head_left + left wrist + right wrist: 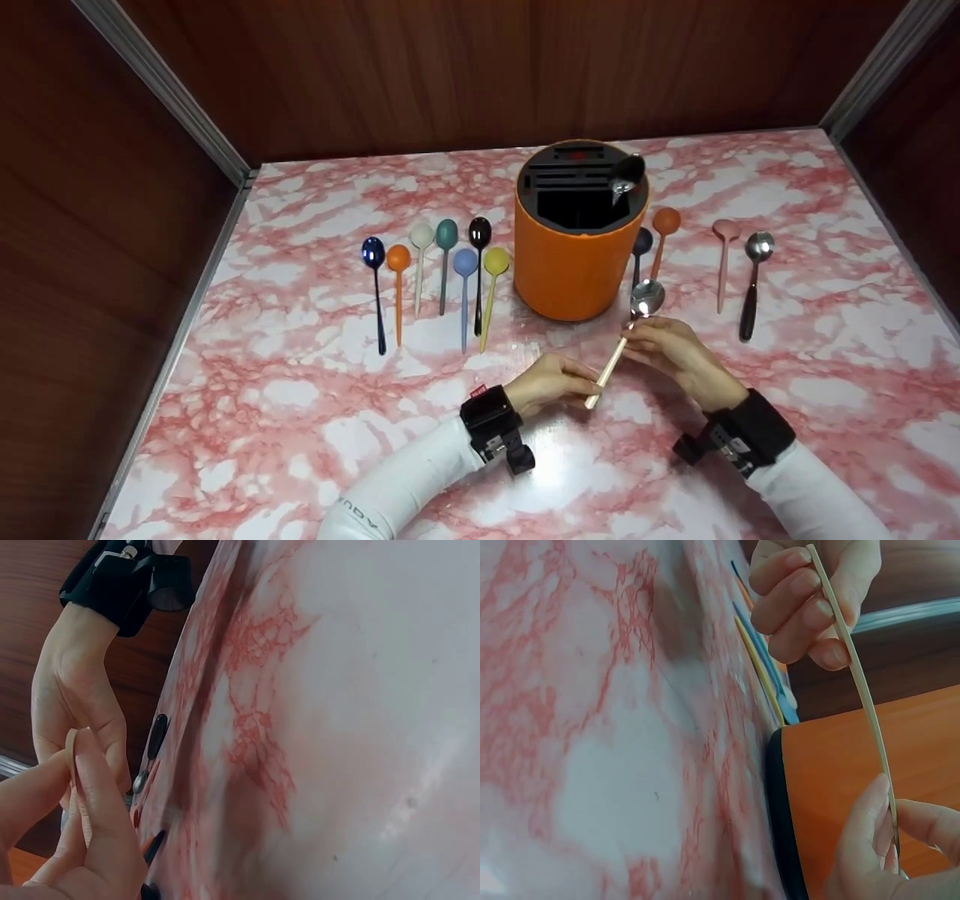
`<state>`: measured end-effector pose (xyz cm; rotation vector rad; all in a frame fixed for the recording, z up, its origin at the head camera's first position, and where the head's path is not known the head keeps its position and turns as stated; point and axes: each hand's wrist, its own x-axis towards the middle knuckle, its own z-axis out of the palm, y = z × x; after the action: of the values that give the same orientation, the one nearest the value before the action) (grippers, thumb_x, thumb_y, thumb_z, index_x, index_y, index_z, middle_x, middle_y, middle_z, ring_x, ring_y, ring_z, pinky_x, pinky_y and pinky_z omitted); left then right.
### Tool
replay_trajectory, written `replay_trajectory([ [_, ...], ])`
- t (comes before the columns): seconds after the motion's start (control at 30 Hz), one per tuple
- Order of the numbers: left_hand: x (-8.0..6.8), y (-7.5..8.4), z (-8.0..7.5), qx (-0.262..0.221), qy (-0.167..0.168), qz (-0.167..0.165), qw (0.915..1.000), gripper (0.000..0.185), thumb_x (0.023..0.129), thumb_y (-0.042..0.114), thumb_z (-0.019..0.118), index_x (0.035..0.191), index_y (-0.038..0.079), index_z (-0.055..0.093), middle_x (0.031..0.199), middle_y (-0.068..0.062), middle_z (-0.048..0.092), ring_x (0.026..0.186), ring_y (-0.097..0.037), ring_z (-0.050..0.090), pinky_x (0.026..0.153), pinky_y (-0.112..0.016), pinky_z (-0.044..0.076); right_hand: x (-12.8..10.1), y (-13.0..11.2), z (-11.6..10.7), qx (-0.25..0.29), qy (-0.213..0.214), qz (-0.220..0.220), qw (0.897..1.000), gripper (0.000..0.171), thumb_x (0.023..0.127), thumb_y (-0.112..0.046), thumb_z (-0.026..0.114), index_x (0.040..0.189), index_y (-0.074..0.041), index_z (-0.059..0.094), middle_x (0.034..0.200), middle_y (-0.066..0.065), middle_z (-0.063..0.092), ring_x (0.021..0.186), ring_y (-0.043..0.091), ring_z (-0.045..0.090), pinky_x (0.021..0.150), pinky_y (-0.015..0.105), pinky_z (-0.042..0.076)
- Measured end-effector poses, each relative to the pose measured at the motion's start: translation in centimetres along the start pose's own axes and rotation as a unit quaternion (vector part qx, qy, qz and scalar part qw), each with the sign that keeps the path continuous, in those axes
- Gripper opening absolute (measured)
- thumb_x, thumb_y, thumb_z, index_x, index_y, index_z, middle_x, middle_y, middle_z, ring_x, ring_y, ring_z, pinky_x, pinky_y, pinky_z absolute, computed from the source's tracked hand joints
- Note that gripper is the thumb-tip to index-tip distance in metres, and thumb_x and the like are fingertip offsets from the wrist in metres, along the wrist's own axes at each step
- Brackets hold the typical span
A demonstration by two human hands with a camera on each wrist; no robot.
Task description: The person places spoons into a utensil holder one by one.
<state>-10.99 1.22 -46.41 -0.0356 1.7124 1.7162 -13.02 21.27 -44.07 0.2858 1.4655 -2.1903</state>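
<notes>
Just in front of the orange holder [576,247], both hands share 1 spoon [634,322] with a pale handle: the left hand [551,382] curls its fingers round the handle's end, the right hand [675,352] pinches it just below the silver bowl.

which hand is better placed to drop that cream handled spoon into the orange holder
Probably the right hand: it pinches the spoon just below the bowl, nearest the orange holder. The left hand grips the handle's far end, farther back from the holder.
</notes>
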Motion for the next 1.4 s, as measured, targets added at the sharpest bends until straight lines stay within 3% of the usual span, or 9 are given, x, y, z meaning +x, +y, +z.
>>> replay_trajectory([
  [0.5,-1.1,0.9,0.5,0.007,-0.013,0.014,0.9998,0.025,0.08,-0.006,0.064,0.104,-0.012,0.063,0.094,-0.017,0.068,0.063,-0.006,0.059,0.067,-0.021,0.058,-1.6,-0.6,0.2,-0.037,-0.004,-0.023,0.999,0.012,0.091,-0.005,0.054,0.084,-0.011,0.06,0.083,-0.002,0.066,0.082,0.009,0.065,0.084,0.023,0.056],
  [0.67,-1.6,1.1,0.7,0.004,-0.018,0.018,0.9997,0.024,0.079,-0.007,0.064,0.102,-0.013,0.064,0.084,-0.015,0.068,0.06,-0.007,0.058,0.073,-0.031,0.06,-2.1,-0.7,0.3,-0.057,-0.016,-0.038,0.998,0.009,0.093,-0.007,0.051,0.087,-0.011,0.058,0.086,-0.002,0.064,0.085,0.008,0.064,0.087,0.024,0.055],
  [0.77,-2.0,1.4,0.8,0.012,-0.015,0.017,0.9997,0.023,0.079,-0.006,0.064,0.102,-0.012,0.064,0.081,-0.013,0.068,0.059,-0.006,0.057,0.076,-0.035,0.059,-2.3,-0.8,0.4,-0.039,-0.018,-0.038,0.998,0.011,0.093,-0.005,0.051,0.086,-0.011,0.058,0.083,-0.002,0.064,0.083,0.009,0.064,0.085,0.024,0.055],
  [0.97,-2.5,2.1,0.9,0.034,-0.017,0.026,0.9989,0.023,0.079,-0.003,0.066,0.101,-0.009,0.065,0.093,-0.022,0.069,0.061,-0.006,0.058,0.081,-0.037,0.058,-2.6,-1.4,0.8,0.004,-0.016,-0.035,0.999,0.012,0.091,0.0,0.051,0.085,-0.008,0.057,0.08,0.0,0.064,0.079,0.009,0.063,0.082,0.024,0.056],
  [1.13,-2.7,2.4,1.0,0.024,-0.018,0.026,0.9992,0.023,0.08,-0.004,0.065,0.102,-0.01,0.065,0.094,-0.023,0.068,0.062,-0.006,0.059,0.083,-0.037,0.057,-2.8,-1.8,1.1,0.016,-0.009,-0.034,0.999,0.014,0.091,0.002,0.049,0.085,-0.009,0.056,0.079,-0.001,0.063,0.078,0.009,0.063,0.081,0.025,0.057],
  [1.4,-3.2,3.3,1.2,0.022,-0.026,0.033,0.9989,0.023,0.081,-0.004,0.064,0.103,-0.01,0.064,0.097,-0.025,0.067,0.062,-0.007,0.059,0.076,-0.032,0.059,-3.4,-2.5,1.2,-0.04,-0.006,-0.049,0.998,0.006,0.092,-0.005,0.053,0.091,-0.01,0.056,0.084,-0.003,0.063,0.084,0.008,0.063,0.084,0.023,0.055],
])
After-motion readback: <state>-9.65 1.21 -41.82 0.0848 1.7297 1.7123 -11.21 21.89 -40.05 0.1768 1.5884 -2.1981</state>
